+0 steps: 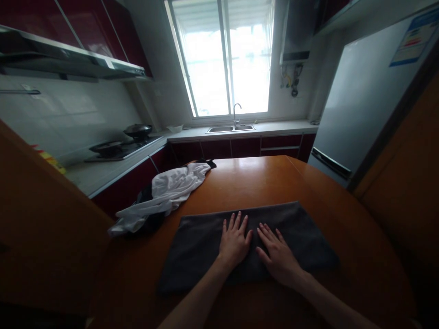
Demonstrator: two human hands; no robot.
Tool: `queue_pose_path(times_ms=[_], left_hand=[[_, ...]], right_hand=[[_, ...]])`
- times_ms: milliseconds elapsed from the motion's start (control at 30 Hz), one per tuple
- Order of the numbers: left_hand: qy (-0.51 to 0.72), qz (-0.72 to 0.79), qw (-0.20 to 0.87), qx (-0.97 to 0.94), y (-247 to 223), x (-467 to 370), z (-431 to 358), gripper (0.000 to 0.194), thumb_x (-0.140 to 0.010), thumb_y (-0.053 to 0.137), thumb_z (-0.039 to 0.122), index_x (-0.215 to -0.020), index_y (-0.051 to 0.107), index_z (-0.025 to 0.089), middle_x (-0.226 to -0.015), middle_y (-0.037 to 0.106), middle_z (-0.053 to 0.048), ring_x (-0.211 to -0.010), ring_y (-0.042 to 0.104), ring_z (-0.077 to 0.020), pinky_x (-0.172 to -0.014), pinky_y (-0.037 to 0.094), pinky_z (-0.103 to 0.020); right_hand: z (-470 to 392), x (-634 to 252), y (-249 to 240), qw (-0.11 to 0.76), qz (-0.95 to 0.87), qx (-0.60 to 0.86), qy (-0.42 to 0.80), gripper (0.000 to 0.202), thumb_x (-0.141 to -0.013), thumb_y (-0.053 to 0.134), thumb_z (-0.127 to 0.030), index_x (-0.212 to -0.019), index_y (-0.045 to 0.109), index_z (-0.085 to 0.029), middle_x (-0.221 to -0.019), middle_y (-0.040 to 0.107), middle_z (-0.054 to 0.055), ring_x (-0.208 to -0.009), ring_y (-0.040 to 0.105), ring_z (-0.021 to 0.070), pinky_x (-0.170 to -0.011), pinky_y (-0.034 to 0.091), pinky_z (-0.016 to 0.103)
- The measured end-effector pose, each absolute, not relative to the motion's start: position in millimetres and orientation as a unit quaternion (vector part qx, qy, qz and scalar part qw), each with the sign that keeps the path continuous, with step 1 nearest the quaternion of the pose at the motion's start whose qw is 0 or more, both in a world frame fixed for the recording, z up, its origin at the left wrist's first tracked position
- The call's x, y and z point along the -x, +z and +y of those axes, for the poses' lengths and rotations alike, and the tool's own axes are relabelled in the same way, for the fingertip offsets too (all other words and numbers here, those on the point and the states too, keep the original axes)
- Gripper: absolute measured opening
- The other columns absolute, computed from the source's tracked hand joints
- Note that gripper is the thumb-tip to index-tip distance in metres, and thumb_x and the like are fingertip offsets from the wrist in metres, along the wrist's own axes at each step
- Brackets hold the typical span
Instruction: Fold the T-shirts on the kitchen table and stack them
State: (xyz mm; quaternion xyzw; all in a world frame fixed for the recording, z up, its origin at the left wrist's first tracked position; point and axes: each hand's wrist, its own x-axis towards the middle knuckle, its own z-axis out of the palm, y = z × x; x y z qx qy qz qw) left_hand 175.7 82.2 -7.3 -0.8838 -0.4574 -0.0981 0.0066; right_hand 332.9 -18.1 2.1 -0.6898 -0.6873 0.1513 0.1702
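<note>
A dark grey folded cloth [202,246] lies flat across the near part of the wooden table [254,180]. My left hand [235,240] rests palm down on its middle, fingers spread. Just to the right, my right hand [277,253] also presses flat on the cloth, with its fingers stretched out and angled toward the left. A small gap of cloth shows between the two hands, and neither one grips anything. What kind of cloth item it is I cannot make out.
Crumpled white and black clothes [174,185] hang over the table's left edge. Behind the table, a counter holds a sink [231,129] under the window. A stove with a lidded pan [137,130] stands at the left, a fridge [363,96] at the right.
</note>
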Motion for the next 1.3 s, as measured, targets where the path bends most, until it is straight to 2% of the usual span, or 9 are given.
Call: queue_pose_path(times_ms=[100,267,467,600,767,933,1300], left_hand=[[-0.098,-0.456,0.009,0.884,-8.0,-176.9,82.5,0.060,-0.104,0.028,0.054,-0.157,0.037,0.028,-0.166,0.026,-0.001,-0.155,0.020,-0.0265,-0.124,0.023,-0.056],[-0.094,-0.455,0.009,0.885,-8.2,-176.4,83.2,0.060,-0.104,0.029,0.054,-0.158,0.036,0.028,-0.166,0.027,-0.002,-0.154,0.022,-0.0276,-0.123,0.023,-0.056],[-0.098,-0.459,0.008,0.883,-8.0,-175.5,82.7,0.059,-0.104,0.031,0.054,-0.157,0.037,0.030,-0.166,0.029,-0.001,-0.154,0.023,-0.0270,-0.124,0.023,-0.054],[-0.097,-0.465,0.004,0.880,-7.8,-176.0,82.7,0.059,-0.104,0.031,0.054,-0.158,0.036,0.030,-0.166,0.027,0.000,-0.154,0.022,-0.0270,-0.124,0.022,-0.055],[-0.089,-0.465,0.001,0.881,-6.2,-176.7,82.4,0.060,-0.104,0.029,0.054,-0.158,0.035,0.030,-0.167,0.026,0.000,-0.155,0.021,-0.0265,-0.124,0.021,-0.055],[-0.088,-0.465,0.000,0.881,-4.9,-177.7,81.6,0.060,-0.104,0.029,0.054,-0.158,0.034,0.029,-0.167,0.026,0.000,-0.155,0.020,-0.0259,-0.125,0.020,-0.054],[-0.083,-0.464,-0.037,0.881,3.6,-179.0,79.3,0.060,-0.104,0.032,0.052,-0.158,0.035,0.027,-0.167,0.026,-0.002,-0.155,0.020,-0.0262,-0.124,0.020,-0.055]], right_hand=[[-8.9,-337.5,6.0,0.181,-0.668,0.707,0.146,0.061,-0.101,0.030,-0.035,-0.158,0.034,-0.014,-0.166,0.023,0.006,-0.155,0.018,0.0206,-0.126,0.014,0.046],[16.7,-338.2,7.4,0.152,-0.688,0.703,0.093,0.063,-0.101,0.031,-0.034,-0.159,0.030,-0.010,-0.168,0.016,0.007,-0.156,0.011,0.0229,-0.126,0.009,0.050],[36.6,-354.2,-3.1,0.111,-0.705,0.696,0.074,0.068,-0.102,0.030,-0.048,-0.160,0.028,-0.012,-0.168,0.017,0.008,-0.156,0.012,0.0236,-0.126,0.008,0.050],[34.6,-397.8,-12.7,0.098,-0.682,0.723,0.037,0.070,-0.103,0.026,-0.055,-0.161,0.026,-0.017,-0.168,0.018,0.007,-0.156,0.012,0.0255,-0.125,0.005,0.056],[28.5,-448.8,-22.3,0.087,-0.631,0.771,0.008,0.074,-0.102,0.022,-0.059,-0.161,0.027,-0.014,-0.168,0.019,0.007,-0.156,0.013,0.0227,-0.126,0.010,0.048],[27.3,-452.1,-22.7,0.078,-0.618,0.782,0.002,0.074,-0.102,0.021,-0.059,-0.160,0.028,-0.014,-0.168,0.019,0.007,-0.156,0.012,0.0230,-0.126,0.004,0.051],[29.4,-452.0,-24.6,0.092,-0.624,0.776,0.008,0.074,-0.101,0.027,-0.058,-0.160,0.030,-0.014,-0.168,0.021,0.010,-0.156,0.014,0.0239,-0.126,0.003,0.050]])
